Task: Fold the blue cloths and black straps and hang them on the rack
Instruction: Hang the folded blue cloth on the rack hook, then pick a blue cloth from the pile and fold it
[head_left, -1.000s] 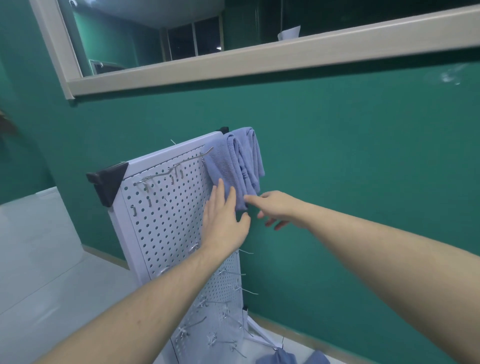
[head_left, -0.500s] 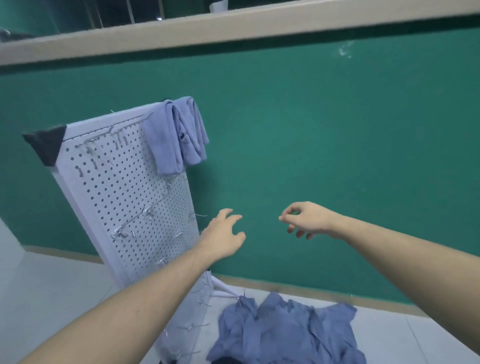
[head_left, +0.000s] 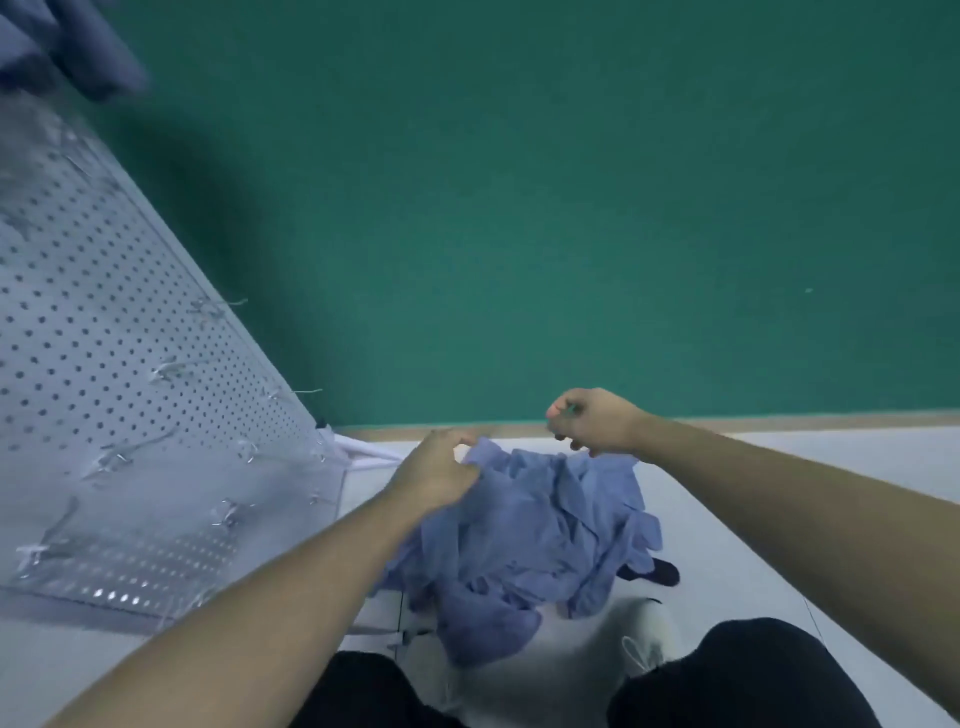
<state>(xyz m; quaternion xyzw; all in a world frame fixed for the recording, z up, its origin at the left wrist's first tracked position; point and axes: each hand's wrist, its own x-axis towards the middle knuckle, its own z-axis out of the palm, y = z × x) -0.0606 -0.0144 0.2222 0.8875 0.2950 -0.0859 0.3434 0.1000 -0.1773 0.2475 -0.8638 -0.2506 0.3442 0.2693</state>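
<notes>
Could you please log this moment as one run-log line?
left hand: reaching cloth pile | right hand: curled above pile | rack: left

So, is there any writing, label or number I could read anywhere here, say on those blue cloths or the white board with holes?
None can be read.
Pile of blue cloths on the floor: no print shows.
White pegboard rack: only holes and wire hooks, blurred.
Green wall: bare of signs.
</notes>
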